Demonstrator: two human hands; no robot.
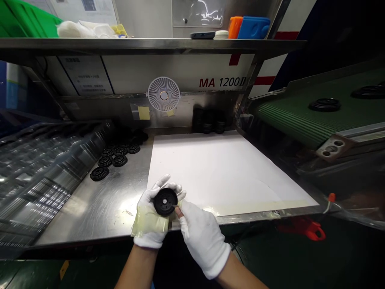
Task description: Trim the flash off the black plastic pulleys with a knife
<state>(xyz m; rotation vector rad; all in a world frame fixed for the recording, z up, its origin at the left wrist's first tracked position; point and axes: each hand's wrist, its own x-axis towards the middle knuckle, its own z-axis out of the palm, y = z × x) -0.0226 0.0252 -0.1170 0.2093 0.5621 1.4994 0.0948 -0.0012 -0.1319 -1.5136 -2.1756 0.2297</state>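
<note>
A round black disc (161, 205) with a ridged rim and a small pale centre lies tilted in my left hand (147, 224), which is gloved in white with yellowish tape around the palm. Its fingers curl behind and around the disc. At the disc's lower right edge, my right hand (204, 237), also white-gloved, is pinched closed with a bare fingertip showing. A thin, small tip sticks out from that pinch against the rim; the rest is hidden by the fingers. Both hands are over the front edge of the metal table (99, 212).
Several black ridged discs (119, 160) sit on the table's left, beside stacked clear plastic trays (60, 168). A white sheet (216, 168) covers the right part. A green conveyor (288, 116) carries more discs. A small fan (164, 94) hangs below the shelf (144, 46).
</note>
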